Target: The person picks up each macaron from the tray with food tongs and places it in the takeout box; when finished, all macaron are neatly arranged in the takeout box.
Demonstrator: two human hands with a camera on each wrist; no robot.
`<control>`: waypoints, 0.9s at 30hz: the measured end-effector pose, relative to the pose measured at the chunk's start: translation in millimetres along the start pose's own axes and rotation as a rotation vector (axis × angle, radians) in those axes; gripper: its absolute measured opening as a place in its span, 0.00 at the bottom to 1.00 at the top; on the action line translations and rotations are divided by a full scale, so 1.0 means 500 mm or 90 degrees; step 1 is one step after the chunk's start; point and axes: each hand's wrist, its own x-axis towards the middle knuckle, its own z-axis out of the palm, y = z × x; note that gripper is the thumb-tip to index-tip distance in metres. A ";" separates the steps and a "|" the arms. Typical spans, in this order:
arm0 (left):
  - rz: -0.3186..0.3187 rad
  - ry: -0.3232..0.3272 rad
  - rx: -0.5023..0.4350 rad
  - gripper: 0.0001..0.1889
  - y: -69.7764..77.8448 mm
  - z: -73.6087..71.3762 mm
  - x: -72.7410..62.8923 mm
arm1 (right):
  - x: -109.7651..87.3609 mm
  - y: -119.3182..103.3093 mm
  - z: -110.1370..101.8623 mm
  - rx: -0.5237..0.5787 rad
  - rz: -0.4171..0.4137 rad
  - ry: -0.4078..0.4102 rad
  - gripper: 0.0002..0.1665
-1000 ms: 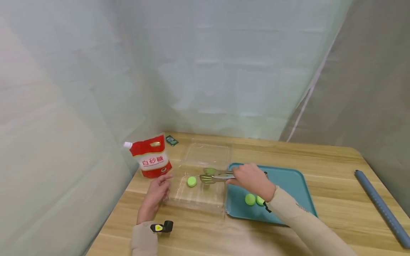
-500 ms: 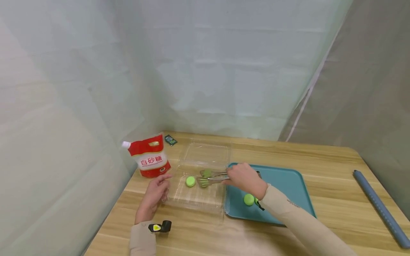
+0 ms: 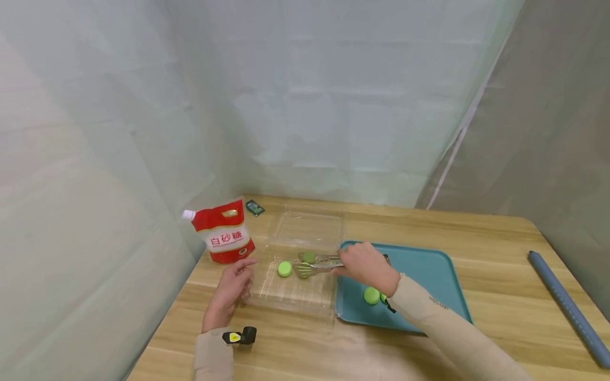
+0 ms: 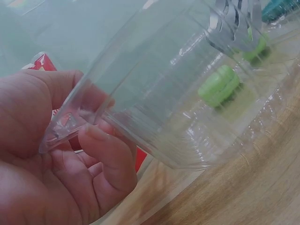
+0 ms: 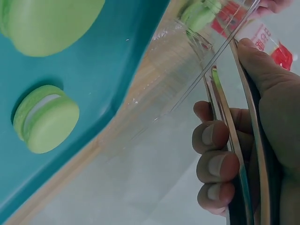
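Metal tongs [image 3: 325, 266] over open clear container [image 3: 292, 295], green macaron [image 3: 284, 269] inside

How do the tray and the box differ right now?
The tray is opaque teal; the box is clear. The tray has no lid, whereas the box has its lid folded open at the far side. The left hand grips the box; the tray is ungripped. Both have at least one green macaron inside.

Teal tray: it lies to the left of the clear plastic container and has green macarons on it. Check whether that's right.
Not left: the head view shows the teal tray to the right of the clear plastic container. The green macarons are on it.
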 end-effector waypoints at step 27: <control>0.014 0.005 -0.003 0.22 -0.008 0.000 0.002 | -0.096 0.042 -0.030 0.073 0.123 0.021 0.29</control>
